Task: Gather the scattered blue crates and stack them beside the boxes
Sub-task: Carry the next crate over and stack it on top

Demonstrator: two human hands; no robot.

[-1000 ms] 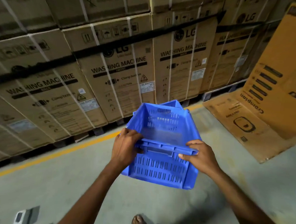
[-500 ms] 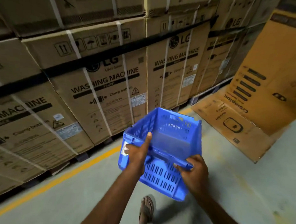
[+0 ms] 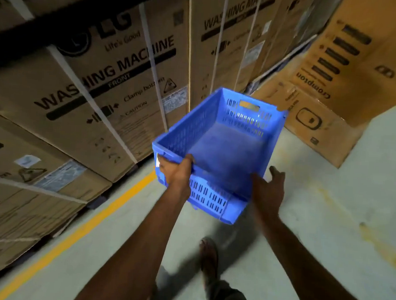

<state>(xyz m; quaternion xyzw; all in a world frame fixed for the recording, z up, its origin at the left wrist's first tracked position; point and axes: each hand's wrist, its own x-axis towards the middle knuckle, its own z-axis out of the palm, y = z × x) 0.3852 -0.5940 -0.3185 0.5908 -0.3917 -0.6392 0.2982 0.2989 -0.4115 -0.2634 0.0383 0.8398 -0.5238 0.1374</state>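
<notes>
One blue crate [image 3: 218, 148] hangs from my left hand [image 3: 176, 171], fingers clamped on its rim; my right hand [image 3: 268, 189] is spread open beside it.

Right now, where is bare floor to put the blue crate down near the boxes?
Bare grey floor lies right of the yellow line, before the Crompton carton. Left of that line, washing machine cartons crowd the edge. The blue crate, gripped by the left hand, covers the corner between them; the right hand is beside it.

Dim warehouse light, motion blur throughout, wide-angle bending at the edges.
</notes>
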